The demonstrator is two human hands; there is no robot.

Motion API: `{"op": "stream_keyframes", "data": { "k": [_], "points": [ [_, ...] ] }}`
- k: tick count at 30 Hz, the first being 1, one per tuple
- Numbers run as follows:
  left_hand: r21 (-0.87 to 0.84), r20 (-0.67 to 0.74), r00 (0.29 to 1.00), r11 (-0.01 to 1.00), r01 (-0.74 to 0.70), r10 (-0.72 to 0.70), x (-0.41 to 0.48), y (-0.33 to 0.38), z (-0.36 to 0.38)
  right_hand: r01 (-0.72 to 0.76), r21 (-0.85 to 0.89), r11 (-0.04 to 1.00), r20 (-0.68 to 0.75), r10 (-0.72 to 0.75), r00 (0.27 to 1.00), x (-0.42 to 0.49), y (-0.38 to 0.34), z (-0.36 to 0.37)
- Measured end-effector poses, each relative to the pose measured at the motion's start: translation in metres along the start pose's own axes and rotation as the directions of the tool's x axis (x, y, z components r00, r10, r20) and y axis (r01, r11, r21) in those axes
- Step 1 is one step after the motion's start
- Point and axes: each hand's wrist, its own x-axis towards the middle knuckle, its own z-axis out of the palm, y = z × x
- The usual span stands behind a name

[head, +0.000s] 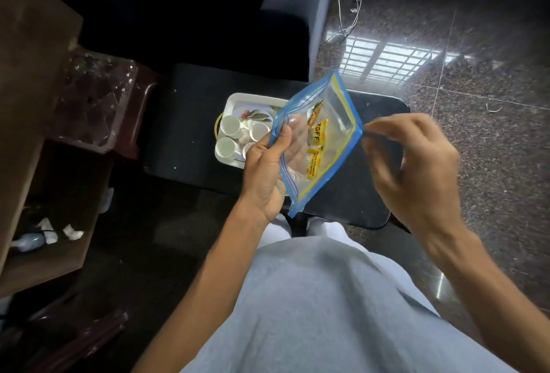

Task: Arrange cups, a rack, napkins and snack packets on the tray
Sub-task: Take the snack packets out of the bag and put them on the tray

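Note:
My left hand (266,170) grips a clear zip bag (333,122) with blue and yellow edges, held up over the tray. Yellow snack packets (317,152) lie inside the bag. My right hand (413,161) hovers just right of the bag's corner, fingers curled and slightly apart, blurred, holding nothing that I can see. Below, a white tray (235,99) sits on a small black table (184,134). Several white cups (230,125) stand on a rack in the tray's left part. The bag and my left hand hide the tray's right part.
A dark sofa (285,15) stands behind the table. A brown stool (104,99) and a wooden shelf (38,105) with white scraps are at the left. Polished stone floor (476,75) spreads to the right, with a white cable (345,12) on it.

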Motion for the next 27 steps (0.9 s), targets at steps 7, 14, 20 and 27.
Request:
{"op": "stream_keyframes", "data": {
  "k": [7, 14, 20, 27],
  "points": [
    [0.061, -0.015, 0.998, 0.996, -0.059, 0.06, -0.003, 0.012, -0.022, 0.513, -0.233, 0.826, 0.818, -0.119, 0.563, 0.049, -0.03, 0.064],
    [0.003, 0.004, 0.999, 0.999, -0.036, 0.036, -0.004, 0.009, -0.03, 0.732, -0.342, 0.59, 0.863, -0.11, 0.493, 0.046, -0.019, 0.131],
    [-0.127, -0.051, 0.997, 0.991, 0.045, -0.051, -0.004, 0.027, -0.044, 0.577, -0.367, 0.73, 0.751, -0.134, 0.647, 0.029, -0.024, 0.159],
    [-0.159, -0.154, 0.983, 0.984, 0.077, -0.102, -0.006, 0.047, -0.062, 0.714, -0.336, 0.614, 0.802, -0.211, 0.559, 0.03, -0.034, 0.183]
  ]
}}
